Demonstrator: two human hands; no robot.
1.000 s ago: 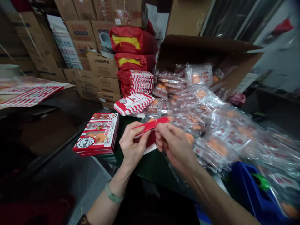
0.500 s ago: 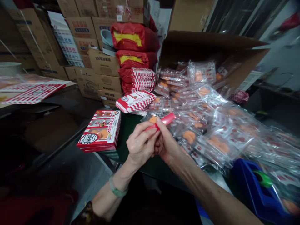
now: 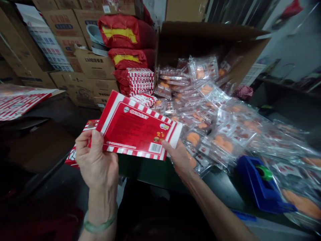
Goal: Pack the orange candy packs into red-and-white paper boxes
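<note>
— Turned flat now, that red carton [image 3: 136, 130], edge-on a moment back.
— Where is it?
— Over the worktop [image 3: 150, 172], left of the packet heap [image 3: 225, 130]. The left hand [image 3: 96, 164] fingers clasp its left end, and the right hand [image 3: 179, 157] fingers pinch its lower right corner.

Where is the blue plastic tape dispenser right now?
Head view, lower right: the blue plastic tape dispenser sits on the near edge of the dark table, right of the right hand, beside the heap of clear plastic packets.
</note>
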